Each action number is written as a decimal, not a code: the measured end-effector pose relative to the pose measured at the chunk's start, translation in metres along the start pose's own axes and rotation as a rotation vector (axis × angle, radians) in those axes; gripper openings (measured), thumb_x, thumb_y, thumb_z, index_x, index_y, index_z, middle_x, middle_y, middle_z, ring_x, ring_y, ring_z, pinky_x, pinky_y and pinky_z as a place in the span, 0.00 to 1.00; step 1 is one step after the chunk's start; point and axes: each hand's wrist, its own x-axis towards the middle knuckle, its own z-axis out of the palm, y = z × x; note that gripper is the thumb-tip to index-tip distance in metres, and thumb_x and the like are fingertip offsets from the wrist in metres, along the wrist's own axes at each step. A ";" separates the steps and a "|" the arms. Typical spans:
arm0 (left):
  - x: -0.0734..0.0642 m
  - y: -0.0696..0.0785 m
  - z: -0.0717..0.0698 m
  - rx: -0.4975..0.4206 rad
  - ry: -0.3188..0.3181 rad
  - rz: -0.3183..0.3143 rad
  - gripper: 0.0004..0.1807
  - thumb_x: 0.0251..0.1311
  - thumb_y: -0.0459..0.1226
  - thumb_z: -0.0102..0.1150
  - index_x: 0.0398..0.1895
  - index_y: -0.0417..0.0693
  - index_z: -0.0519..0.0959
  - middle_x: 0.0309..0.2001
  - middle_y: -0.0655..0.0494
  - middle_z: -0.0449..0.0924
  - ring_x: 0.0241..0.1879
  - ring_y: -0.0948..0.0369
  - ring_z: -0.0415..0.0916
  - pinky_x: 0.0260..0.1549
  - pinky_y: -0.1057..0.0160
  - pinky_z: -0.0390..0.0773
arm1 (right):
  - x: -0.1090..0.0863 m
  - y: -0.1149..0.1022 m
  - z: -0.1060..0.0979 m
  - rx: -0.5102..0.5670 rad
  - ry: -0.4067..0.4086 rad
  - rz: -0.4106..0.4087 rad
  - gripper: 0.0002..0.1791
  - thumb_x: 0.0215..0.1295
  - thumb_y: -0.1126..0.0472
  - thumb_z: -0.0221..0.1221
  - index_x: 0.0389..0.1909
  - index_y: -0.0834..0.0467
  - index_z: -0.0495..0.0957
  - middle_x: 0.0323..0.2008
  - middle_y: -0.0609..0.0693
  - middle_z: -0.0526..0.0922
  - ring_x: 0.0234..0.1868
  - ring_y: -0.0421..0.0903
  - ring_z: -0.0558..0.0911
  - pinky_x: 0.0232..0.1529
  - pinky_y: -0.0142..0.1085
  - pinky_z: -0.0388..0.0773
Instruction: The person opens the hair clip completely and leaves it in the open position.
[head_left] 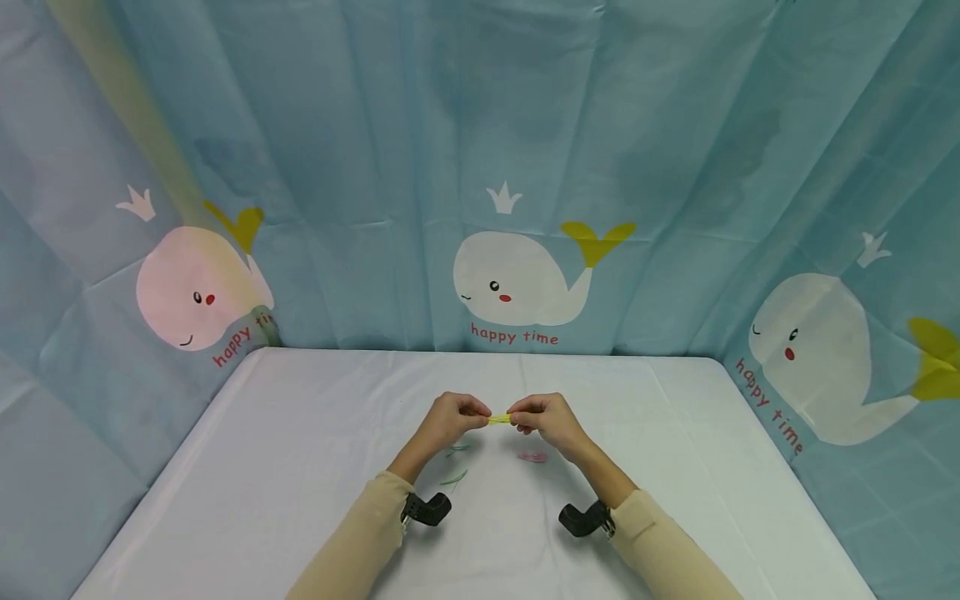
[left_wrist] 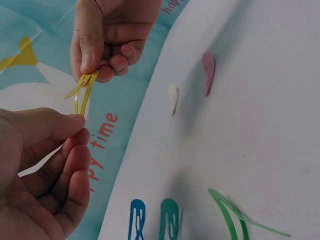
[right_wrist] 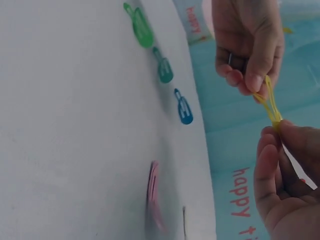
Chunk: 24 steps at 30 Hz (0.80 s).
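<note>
A yellow snap hair clip [left_wrist: 86,92] is stretched between both hands over the far part of the table, its two layers spread apart. My left hand [head_left: 447,419] pinches one end between thumb and fingertips. At the other end, the wider one, my right hand [head_left: 553,421] pinches with thumb and index finger. Beneath the right hand a pink hair clip [left_wrist: 208,75] lies on the table, with a small whitish clip [left_wrist: 173,99] beside it. Blue [right_wrist: 184,108], teal [right_wrist: 164,69] and green [right_wrist: 142,30] hair clips form a row on the left hand's side; the green one stands unsnapped.
A white cloth covers the table [head_left: 247,467]. Behind it and along both sides hangs a blue curtain [head_left: 337,208] printed with whales. Each wrist wears a black camera mount, such as the one on the left wrist [head_left: 429,509].
</note>
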 end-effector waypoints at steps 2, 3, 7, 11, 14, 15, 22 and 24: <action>0.003 -0.004 0.002 0.023 -0.011 0.010 0.03 0.57 0.33 0.66 0.33 0.44 0.86 0.32 0.53 0.86 0.31 0.65 0.79 0.35 0.65 0.79 | 0.002 0.003 0.001 -0.041 0.004 0.002 0.11 0.62 0.64 0.64 0.39 0.69 0.84 0.30 0.59 0.86 0.28 0.42 0.79 0.33 0.34 0.78; 0.005 -0.006 0.003 0.036 -0.015 0.019 0.03 0.57 0.33 0.66 0.33 0.44 0.86 0.31 0.53 0.86 0.30 0.65 0.78 0.34 0.65 0.78 | 0.003 0.005 0.001 -0.067 0.009 0.004 0.10 0.62 0.64 0.64 0.38 0.68 0.85 0.30 0.60 0.86 0.27 0.42 0.79 0.32 0.35 0.78; 0.010 -0.015 0.007 0.099 -0.034 0.031 0.02 0.55 0.33 0.67 0.31 0.43 0.86 0.29 0.55 0.85 0.28 0.65 0.76 0.32 0.66 0.75 | 0.008 0.010 0.005 -0.174 0.018 0.008 0.07 0.61 0.64 0.64 0.35 0.65 0.86 0.31 0.58 0.87 0.25 0.40 0.78 0.30 0.37 0.77; 0.013 -0.023 0.012 0.175 -0.042 0.028 0.03 0.55 0.33 0.67 0.28 0.42 0.86 0.27 0.56 0.84 0.26 0.66 0.73 0.30 0.67 0.73 | 0.013 0.016 0.010 -0.283 0.001 -0.001 0.04 0.58 0.67 0.65 0.31 0.63 0.87 0.30 0.55 0.88 0.24 0.38 0.77 0.27 0.33 0.77; 0.014 -0.027 0.016 0.219 -0.048 0.030 0.03 0.54 0.33 0.67 0.27 0.42 0.85 0.25 0.56 0.83 0.25 0.65 0.72 0.28 0.68 0.72 | 0.017 0.019 0.015 -0.359 -0.015 -0.004 0.03 0.56 0.68 0.65 0.29 0.63 0.87 0.28 0.55 0.88 0.24 0.37 0.77 0.26 0.30 0.75; 0.014 -0.027 0.016 0.229 -0.051 0.025 0.03 0.54 0.32 0.67 0.26 0.42 0.85 0.25 0.56 0.83 0.25 0.65 0.72 0.27 0.68 0.72 | 0.018 0.020 0.016 -0.381 -0.020 -0.006 0.03 0.56 0.69 0.65 0.28 0.63 0.87 0.28 0.55 0.88 0.24 0.37 0.77 0.26 0.29 0.75; 0.011 -0.025 0.020 0.336 -0.048 0.012 0.03 0.54 0.32 0.67 0.25 0.47 0.84 0.25 0.58 0.83 0.26 0.65 0.74 0.29 0.66 0.74 | 0.018 0.022 0.022 -0.507 -0.050 0.001 0.02 0.54 0.69 0.67 0.27 0.63 0.87 0.26 0.52 0.88 0.27 0.39 0.79 0.31 0.32 0.76; 0.010 -0.024 0.021 0.358 -0.052 0.018 0.03 0.54 0.32 0.66 0.25 0.47 0.84 0.25 0.59 0.83 0.27 0.64 0.75 0.30 0.65 0.74 | 0.017 0.022 0.022 -0.526 -0.051 0.011 0.02 0.54 0.68 0.68 0.26 0.63 0.87 0.25 0.51 0.88 0.27 0.39 0.80 0.31 0.32 0.76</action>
